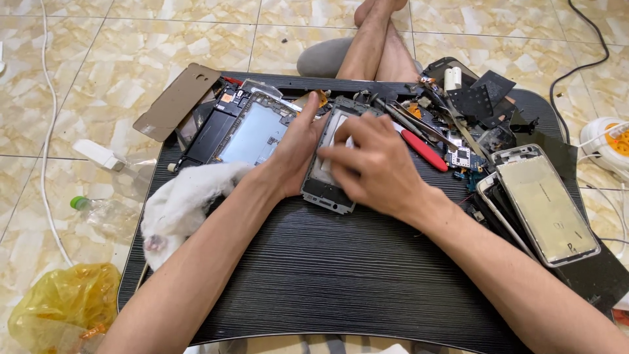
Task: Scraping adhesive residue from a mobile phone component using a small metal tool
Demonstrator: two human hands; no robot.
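Table point(341, 275): black ribbed lap desk on the tiled floor, your forearms across it.
Phone frame point(325, 180): opened phone chassis, mid-table, lying between your two hands.
Left hand point(296, 154): you clamp the frame's left edge, thumb up along the side, closed on it.
Right hand point(373, 164): your fingers press down on the frame's inner face; a true pinch can't be told.
Cloth point(187, 200): white rag under your left wrist.
Spare phones point(547, 206): stacked at the right edge.
Screwdriver point(424, 151): red handle, just beyond your right hand.
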